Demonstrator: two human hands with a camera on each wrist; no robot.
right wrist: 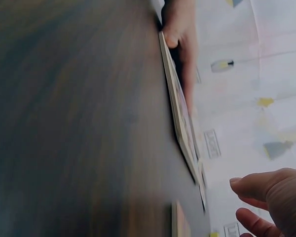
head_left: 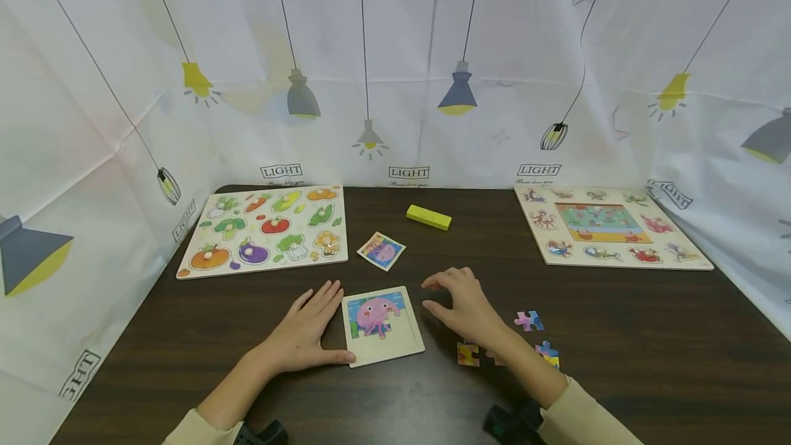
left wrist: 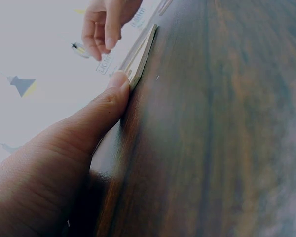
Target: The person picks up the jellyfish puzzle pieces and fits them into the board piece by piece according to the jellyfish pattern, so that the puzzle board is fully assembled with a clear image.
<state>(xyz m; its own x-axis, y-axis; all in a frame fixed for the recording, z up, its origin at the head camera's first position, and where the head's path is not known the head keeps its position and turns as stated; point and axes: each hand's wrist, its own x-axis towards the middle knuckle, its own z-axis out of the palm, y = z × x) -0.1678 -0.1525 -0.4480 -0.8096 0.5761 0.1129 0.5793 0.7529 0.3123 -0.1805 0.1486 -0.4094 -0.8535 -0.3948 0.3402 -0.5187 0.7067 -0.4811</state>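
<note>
"While the left hand [head_left: 303, 335], fingers straight, thumbs the corner of a square, pale wooden puzzle tray [head_left: 400, 342], what's the right hand [head_left: 462, 302] doing?"

"Hovering beside it, empty, fingers parted. Fitting seems midway; next probably calls for pinching a loose pink-and-blue jigsaw piece [head_left: 523, 321]."

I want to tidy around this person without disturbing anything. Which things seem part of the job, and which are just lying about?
Job:
puzzle tray, touched by the left hand
loose jigsaw pieces
picture card, possibly a guide

Apparently lying about:
vegetable board
sea-animal board
yellow block
</note>
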